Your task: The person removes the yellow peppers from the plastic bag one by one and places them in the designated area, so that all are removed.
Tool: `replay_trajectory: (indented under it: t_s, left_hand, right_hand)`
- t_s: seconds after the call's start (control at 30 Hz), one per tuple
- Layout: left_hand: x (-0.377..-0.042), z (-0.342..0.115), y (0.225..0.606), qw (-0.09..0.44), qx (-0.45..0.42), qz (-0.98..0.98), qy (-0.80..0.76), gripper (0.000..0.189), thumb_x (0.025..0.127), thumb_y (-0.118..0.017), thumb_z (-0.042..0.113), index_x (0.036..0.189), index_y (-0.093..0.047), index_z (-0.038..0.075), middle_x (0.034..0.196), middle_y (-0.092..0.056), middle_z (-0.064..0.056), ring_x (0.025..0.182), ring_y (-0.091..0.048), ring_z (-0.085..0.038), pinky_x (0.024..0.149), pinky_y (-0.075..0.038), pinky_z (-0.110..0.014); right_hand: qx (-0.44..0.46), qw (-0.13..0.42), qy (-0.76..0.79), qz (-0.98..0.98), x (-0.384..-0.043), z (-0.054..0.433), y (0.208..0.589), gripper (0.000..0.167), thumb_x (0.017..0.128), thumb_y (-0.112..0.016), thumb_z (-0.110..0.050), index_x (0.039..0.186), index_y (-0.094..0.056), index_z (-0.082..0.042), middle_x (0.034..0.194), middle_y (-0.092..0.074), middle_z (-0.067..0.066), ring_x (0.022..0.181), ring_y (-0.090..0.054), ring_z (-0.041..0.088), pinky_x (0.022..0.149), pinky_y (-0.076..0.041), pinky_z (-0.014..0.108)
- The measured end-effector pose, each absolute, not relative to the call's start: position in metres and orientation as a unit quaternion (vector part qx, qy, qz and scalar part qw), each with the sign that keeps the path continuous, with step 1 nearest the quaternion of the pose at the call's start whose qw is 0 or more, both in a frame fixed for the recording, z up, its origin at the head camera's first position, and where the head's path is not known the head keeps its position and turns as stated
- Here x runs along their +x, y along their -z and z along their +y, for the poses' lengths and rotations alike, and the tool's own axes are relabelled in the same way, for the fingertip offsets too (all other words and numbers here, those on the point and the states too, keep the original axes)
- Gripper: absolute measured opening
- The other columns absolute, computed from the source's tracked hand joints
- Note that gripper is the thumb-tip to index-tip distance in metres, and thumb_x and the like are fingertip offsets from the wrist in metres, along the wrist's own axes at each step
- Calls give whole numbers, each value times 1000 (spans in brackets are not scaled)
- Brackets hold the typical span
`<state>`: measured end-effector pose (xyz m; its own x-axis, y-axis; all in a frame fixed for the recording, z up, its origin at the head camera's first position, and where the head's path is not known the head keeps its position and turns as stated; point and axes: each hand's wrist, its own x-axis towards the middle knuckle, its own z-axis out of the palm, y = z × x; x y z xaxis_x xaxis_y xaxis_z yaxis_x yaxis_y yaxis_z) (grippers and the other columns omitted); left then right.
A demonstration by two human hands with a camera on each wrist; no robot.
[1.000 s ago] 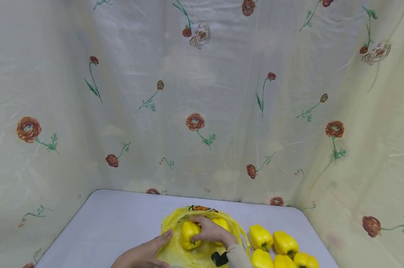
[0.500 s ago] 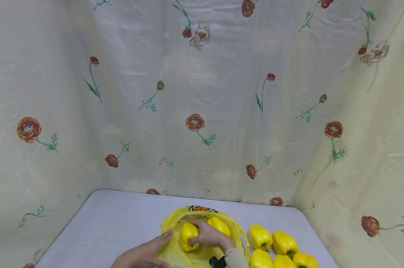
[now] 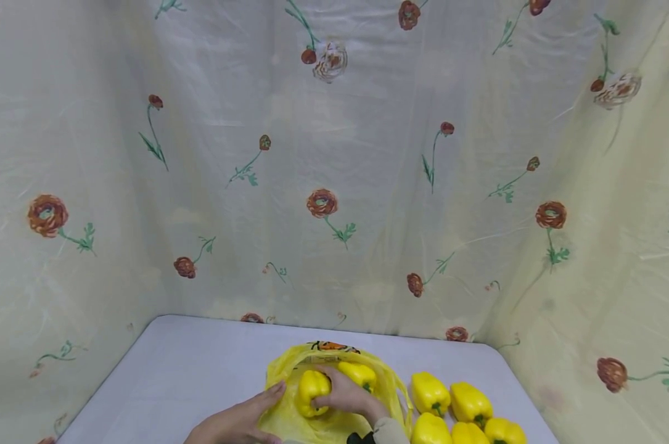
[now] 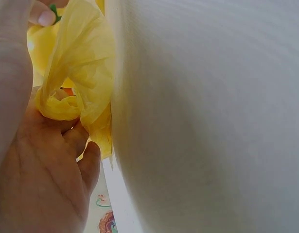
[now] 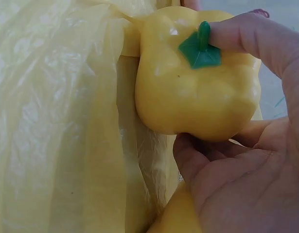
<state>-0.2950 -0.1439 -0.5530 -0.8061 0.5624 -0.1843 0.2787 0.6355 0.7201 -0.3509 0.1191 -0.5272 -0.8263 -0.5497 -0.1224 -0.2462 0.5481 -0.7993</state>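
Observation:
A yellow plastic bag (image 3: 281,365) lies with its mouth spread open on the table. My left hand (image 3: 237,422) is at its left rim; in the left wrist view the fingers curl at the gathered plastic (image 4: 91,58). Inside the mouth, my right hand (image 3: 342,393) grips a yellow bell pepper (image 3: 311,388). The right wrist view shows the thumb beside its green stem (image 5: 203,38) and the other fingers under its side. A second bell pepper (image 3: 358,372) lies in the bag, behind the right hand.
Several yellow bell peppers (image 3: 471,402) sit grouped on the table, right of the bag. The white tabletop (image 3: 201,354) reaches back to a flower-printed curtain (image 3: 367,234) that surrounds it on the back and sides.
The right hand and its pepper have shifted slightly left within the bag. The second pepper behind has rolled left, and its stem now shows. The left hand has stayed at the rim.

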Motion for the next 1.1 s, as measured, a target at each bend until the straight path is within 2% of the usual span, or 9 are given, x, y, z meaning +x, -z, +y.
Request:
replay_trajectory:
  t_s: [0.23,0.77,0.93,1.1]
  left_hand:
    - [-295,-144,554,201,241,880,-356,97,81,-68,52,155,-20,13,161,-20,-11,146,-23,-37,112,-27,-58]
    - [-295,-142,553,224,206,878,-369,99,77,-68,56,155,-21,15,161,-22,-11,144,-26,-38,111,-28,-61]
    - [-296,-144,555,218,225,877,-363,97,80,-67,55,155,-19,15,161,-20,-11,145,-24,-37,111,-28,-60]
    - [-296,-145,554,210,240,879,-354,96,81,-66,54,155,-19,14,161,-20,-11,146,-24,-36,112,-28,-58]
  right_hand:
    - [-221,181,424,859,-351,121,530,78,77,-78,-26,143,-42,-5,131,-55,8,103,-56,19,89,-50,42]
    - [-217,161,435,859,-346,130,531,80,77,-79,-26,143,-41,-1,130,-56,11,100,-58,18,83,-53,38]
    - [-217,158,436,859,-345,133,531,82,77,-79,-26,144,-40,0,128,-56,11,98,-58,17,81,-52,37]
    - [-204,169,435,860,-344,135,530,82,77,-80,-28,144,-41,-3,129,-55,11,100,-57,19,84,-51,41]
